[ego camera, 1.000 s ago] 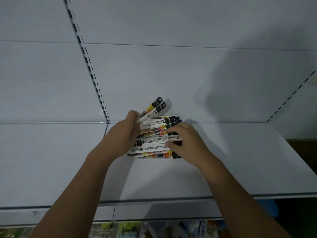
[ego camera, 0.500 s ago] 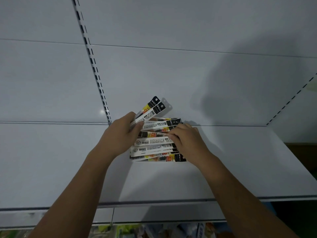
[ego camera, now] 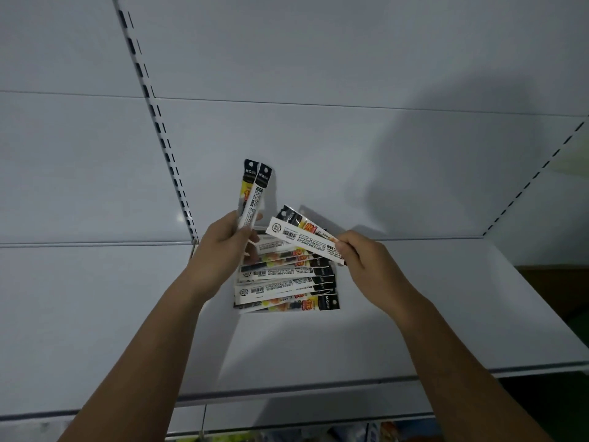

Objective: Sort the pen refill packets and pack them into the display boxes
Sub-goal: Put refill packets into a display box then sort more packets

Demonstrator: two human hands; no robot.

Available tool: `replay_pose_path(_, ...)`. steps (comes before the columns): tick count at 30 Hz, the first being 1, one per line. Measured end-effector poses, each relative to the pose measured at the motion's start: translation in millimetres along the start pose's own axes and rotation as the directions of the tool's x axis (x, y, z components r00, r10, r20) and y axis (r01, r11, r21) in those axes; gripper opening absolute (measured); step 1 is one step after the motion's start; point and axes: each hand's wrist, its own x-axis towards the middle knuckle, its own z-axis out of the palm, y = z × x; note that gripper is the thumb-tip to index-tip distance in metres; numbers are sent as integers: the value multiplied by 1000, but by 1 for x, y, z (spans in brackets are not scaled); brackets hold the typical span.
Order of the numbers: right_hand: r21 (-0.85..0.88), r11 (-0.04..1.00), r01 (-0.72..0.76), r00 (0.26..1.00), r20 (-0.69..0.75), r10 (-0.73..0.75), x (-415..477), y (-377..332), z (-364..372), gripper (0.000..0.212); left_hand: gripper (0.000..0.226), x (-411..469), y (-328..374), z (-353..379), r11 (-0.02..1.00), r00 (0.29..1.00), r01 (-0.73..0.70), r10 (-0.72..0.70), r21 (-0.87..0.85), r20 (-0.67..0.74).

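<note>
Several long pen refill packets (ego camera: 287,283), white with black ends and yellow-orange print, lie fanned in a pile on the white shelf (ego camera: 318,346). My left hand (ego camera: 220,247) grips two packets (ego camera: 253,193) upright, black hanger ends up, above the pile's left side. My right hand (ego camera: 363,256) pinches the right end of two other packets (ego camera: 302,236), lifted and tilted over the pile's back. No display box is visible.
White back panels rise behind the shelf, with a slotted upright (ego camera: 165,145) on the left and another (ego camera: 535,177) on the right. The shelf's front edge (ego camera: 287,395) runs below my forearms. Colourful goods (ego camera: 350,433) show on a lower level.
My left hand raised its packets to upright. My right hand picked up packets from the pile and lifted them. The camera tilted down slightly.
</note>
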Motion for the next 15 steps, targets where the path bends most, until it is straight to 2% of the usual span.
replay_pose_path(6,199,979,-53,994,-79,70,-5,-7,3,20,37,-4,3,31,962,986,93,-52,-256,161)
replay_pose_path(8,235,970,-67,992,-89,90,-5,-11,6,21,34,-3,3,40,943,977,135,-76,-304,197)
replay_pose_path(11,265,962,-72,989,-103,102,-4,-13,11,20,23,-3,2,52,927,966,163,-80,-339,246)
replay_pose_path(15,325,941,-92,990,-71,121,-5,-18,18,17,31,-4,1,62,966,988,63,-25,-250,152)
